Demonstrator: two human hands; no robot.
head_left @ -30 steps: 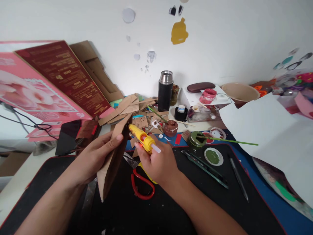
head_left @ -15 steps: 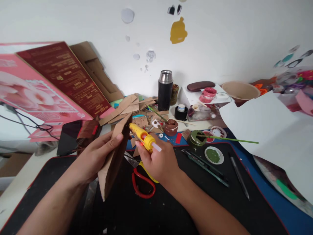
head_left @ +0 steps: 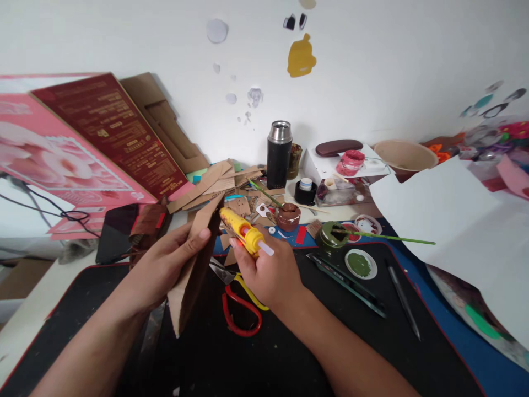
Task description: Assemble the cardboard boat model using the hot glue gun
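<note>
- On the far left I see the pink box (head_left: 61,160) and a dark red panel (head_left: 109,132), both leaning back, with a black slab (head_left: 117,234) lying before them on the bench (head_left: 35,328).
- My left hand (head_left: 159,270) comes next — fingers closed around the cardboard (head_left: 192,281), thumb pressed along its near side; the other fingers go mostly out of my sight behind it.
- The cardboard is raised above the black mat (head_left: 206,366), tilted, its narrow edge towards me and its upper end leaning right.
- The glue gun (head_left: 242,229) points at that upper end, a pale stick poking from its back. Whether the tip touches, I cannot tell.
- Below, between my hands, the scissors (head_left: 243,317) lie on the mat, blades partly visible.
- My right hand (head_left: 273,273) has its fingers wrapped around the glue gun's grip.
- Behind it stand the flask (head_left: 279,160) and a brown pot (head_left: 288,218) with a brush in it.
- Further right — the green pot (head_left: 332,235), the cutter (head_left: 347,286), the pen (head_left: 404,300), then white paper (head_left: 454,207).
</note>
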